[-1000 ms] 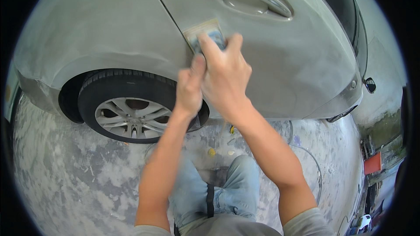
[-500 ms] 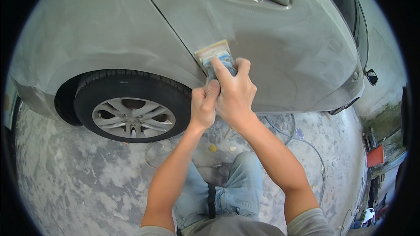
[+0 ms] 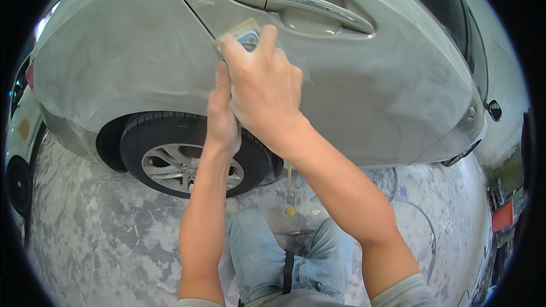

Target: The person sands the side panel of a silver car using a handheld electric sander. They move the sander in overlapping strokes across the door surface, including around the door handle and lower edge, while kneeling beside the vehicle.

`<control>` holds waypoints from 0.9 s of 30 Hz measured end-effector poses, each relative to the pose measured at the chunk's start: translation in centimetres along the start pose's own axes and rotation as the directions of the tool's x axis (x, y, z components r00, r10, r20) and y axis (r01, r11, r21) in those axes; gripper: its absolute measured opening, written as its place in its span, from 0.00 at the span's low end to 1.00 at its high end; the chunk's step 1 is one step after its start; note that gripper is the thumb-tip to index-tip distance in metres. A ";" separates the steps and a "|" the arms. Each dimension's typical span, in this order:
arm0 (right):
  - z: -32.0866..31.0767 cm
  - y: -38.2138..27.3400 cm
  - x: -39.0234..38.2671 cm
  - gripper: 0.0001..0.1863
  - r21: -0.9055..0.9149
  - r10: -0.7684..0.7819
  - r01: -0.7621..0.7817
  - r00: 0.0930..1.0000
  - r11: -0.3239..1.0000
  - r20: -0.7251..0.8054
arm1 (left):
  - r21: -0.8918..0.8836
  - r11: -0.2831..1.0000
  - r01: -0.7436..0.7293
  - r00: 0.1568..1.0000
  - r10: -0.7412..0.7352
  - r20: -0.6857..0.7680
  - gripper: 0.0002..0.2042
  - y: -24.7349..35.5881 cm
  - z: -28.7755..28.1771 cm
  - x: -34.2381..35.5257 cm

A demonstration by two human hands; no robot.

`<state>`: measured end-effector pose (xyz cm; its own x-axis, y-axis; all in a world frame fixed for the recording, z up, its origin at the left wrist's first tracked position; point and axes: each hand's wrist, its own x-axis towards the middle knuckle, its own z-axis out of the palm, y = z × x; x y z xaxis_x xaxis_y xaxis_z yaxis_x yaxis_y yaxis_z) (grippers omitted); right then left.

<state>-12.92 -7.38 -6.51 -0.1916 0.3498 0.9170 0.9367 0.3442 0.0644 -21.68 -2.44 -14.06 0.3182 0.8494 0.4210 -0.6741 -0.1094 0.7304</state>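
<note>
A small sander (image 3: 248, 38) with a blue top and a flat rectangular, yellow-edged pad lies against the silvery-beige car door, close by the seam to the rear fender and below the door handle (image 3: 318, 5). My right hand (image 3: 264, 77) is closed over its top, fingers spread across the body. Just to the left and lower, my left hand (image 3: 222, 108) grips its lower end with the thumb up; most of its fingers are hidden. Dull, cloudy sanded patches cover the door (image 3: 364, 91) and the fender (image 3: 136, 62).
Below my hands is the rear wheel (image 3: 142, 142), partly covered by my left forearm. A grey hose (image 3: 424, 213) snakes over the dust-stained floor (image 3: 108, 222). A red object (image 3: 503, 216) stands among clutter by the right wall. Another vehicle (image 3: 23, 131) is at the far left.
Both hands and the sander have moved up and left along the door, nearer the handle and the seam. The view has shifted, so the whole handle now shows.
</note>
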 end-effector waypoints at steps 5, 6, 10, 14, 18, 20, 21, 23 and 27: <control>-1.6 0.2 -1.9 0.22 -0.067 0.198 -0.190 0.969 0.980 0.151 | 0.168 0.985 0.042 0.999 -0.038 -0.027 0.31 -3.3 0.7 -1.8; -1.6 0.2 -2.1 0.23 -0.104 0.277 -0.260 0.934 0.960 0.226 | 0.191 0.973 0.133 0.991 -0.131 -0.025 0.31 -3.5 0.7 -1.9; -0.9 0.2 -1.3 0.24 -0.020 0.063 -0.062 0.998 0.998 0.028 | 0.079 0.997 0.018 1.000 -0.020 0.017 0.34 -1.7 -0.4 -0.3; -0.6 0.0 -0.7 0.23 -0.010 0.039 -0.039 0.998 0.999 0.052 | 0.010 1.000 -0.012 1.000 0.012 0.008 0.35 -1.1 -0.4 0.0; -1.3 -0.2 -1.2 0.24 -0.028 0.179 -0.177 0.974 0.984 0.136 | 0.200 0.970 0.134 0.991 -0.132 -0.026 0.34 -2.5 0.4 -1.2; -1.3 -0.2 -1.3 0.25 -0.050 0.223 -0.217 0.958 0.975 0.183 | 0.188 0.981 0.054 0.998 -0.059 0.020 0.35 -2.3 0.2 -1.2; -1.1 -0.1 -1.3 0.26 -0.020 0.156 -0.155 0.980 0.988 0.121 | 0.126 0.992 0.010 1.000 -0.013 0.023 0.35 -2.0 0.0 -1.0; -0.5 0.1 -1.3 0.28 -0.003 0.072 -0.072 0.995 0.997 0.062 | 0.067 0.998 0.021 0.998 -0.024 0.050 0.36 -1.2 -0.5 -0.5; 0.0 1.3 -2.7 0.28 -0.044 0.152 -0.149 0.984 0.988 0.096 | 0.110 0.994 -0.023 0.999 0.019 0.037 0.34 -1.9 -0.2 -0.5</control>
<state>-11.22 -7.87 -8.91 -0.0740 0.4805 0.8739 0.9666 0.2501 -0.0557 -20.70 -2.59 -15.73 0.3298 0.8278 0.4539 -0.6037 -0.1847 0.7755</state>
